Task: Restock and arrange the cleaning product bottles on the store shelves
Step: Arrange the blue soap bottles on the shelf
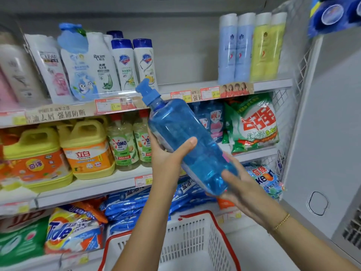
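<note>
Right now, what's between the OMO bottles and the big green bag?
In the head view, the held blue pump bottle crosses that gap; behind it stand blue labelled bottles.

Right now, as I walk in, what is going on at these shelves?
A person holds a blue pump bottle tilted in front of the shelves, with both hands. The left hand grips its middle, and the right hand holds its lower end. Its pump points up and to the left. Similar blue bottles stand on the middle shelf behind it, beside green detergent bags. A white basket with a red rim sits below the arms.
</note>
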`<state>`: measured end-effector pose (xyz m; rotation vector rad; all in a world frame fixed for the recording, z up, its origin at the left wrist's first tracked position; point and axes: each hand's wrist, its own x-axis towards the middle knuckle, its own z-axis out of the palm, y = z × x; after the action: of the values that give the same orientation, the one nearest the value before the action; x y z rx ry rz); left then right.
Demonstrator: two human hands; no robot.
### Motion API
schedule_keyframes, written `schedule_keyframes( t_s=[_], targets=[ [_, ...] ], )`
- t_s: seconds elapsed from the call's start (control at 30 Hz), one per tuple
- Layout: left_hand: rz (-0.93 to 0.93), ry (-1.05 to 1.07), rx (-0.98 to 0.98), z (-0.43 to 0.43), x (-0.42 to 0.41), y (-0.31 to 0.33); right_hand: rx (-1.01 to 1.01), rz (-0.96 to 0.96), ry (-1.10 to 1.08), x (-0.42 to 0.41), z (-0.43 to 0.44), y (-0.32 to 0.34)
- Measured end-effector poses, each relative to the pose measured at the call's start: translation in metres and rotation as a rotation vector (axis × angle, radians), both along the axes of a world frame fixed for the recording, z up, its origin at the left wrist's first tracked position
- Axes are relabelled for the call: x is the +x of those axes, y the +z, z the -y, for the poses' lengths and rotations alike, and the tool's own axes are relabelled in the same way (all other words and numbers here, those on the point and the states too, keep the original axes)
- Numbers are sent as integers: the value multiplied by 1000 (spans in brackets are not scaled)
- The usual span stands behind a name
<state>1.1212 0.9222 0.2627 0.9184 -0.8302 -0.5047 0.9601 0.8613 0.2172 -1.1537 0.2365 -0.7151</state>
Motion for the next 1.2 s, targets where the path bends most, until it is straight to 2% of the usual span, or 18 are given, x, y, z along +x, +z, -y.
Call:
schedule_keyframes(
  t_s=[0.13,0.23,0.3,0.47,0.57,0.73,0.8,0.87,0.93,1.0,1.1,1.2],
  targets=[
    [-23,140,-25,14,-12,9,-556,-200,-546,19,-2,-3],
    [-2,217,33,21,-19,7,-675,-249,-786,30,2,-3],
    [47,216,51,22,-22,7,-678,-256,-793,29,7,-2],
    [120,40,-14,11,-18,12,-589,-221,-678,8,27,9],
    [255,-69,54,1,-6,21,-468,-158,-503,-5,39,15],
    [503,-310,192,-4,9,42,-122,-16,-82,-20,53,0],
    [562,-238,235,-8,2,47,-24,20,-16,-20,50,-5],
    [540,-89,227,-10,-5,49,24,59,-15,-19,43,-3],
    [446,6,196,-4,-8,48,-110,5,-86,-15,31,6],
    [347,95,174,4,-10,46,-382,-145,-300,-7,17,12],
    [254,207,188,15,-20,38,-668,-337,-613,9,1,11],
    [270,239,204,19,-32,27,-760,-482,-685,16,9,6]
  ],
)
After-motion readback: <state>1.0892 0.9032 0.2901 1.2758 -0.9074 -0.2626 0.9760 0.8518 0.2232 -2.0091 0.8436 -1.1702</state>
